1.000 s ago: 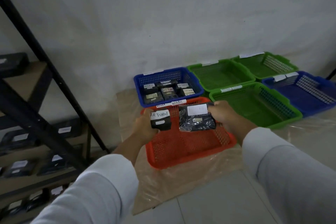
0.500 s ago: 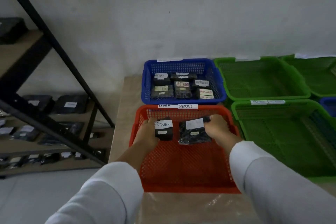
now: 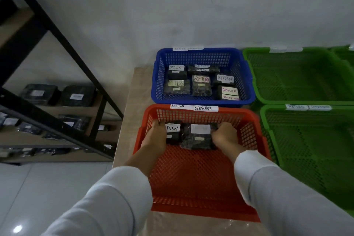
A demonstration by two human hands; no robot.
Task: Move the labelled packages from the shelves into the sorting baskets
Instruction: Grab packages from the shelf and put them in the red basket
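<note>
My left hand [image 3: 156,136] grips a small black package [image 3: 173,132] whose white label reads RETURN. A larger black package [image 3: 198,137] with a white label is held by my right hand [image 3: 224,136]. Both packages sit low inside the far end of the red basket [image 3: 201,178], side by side and close together. The red basket's rim carries labels RETURN and OVERDUE. Behind it, the blue basket [image 3: 247,74] holds several black packages marked RETURN.
Two green baskets [image 3: 298,74] [image 3: 310,151] stand to the right of the blue and red ones. A black metal shelf rack [image 3: 57,120] on the left holds several more black labelled packages [image 3: 76,96]. The white wall lies close behind the baskets.
The view has closed in on the red basket. Both hands have lowered their packages from above the rim down into its far end.
</note>
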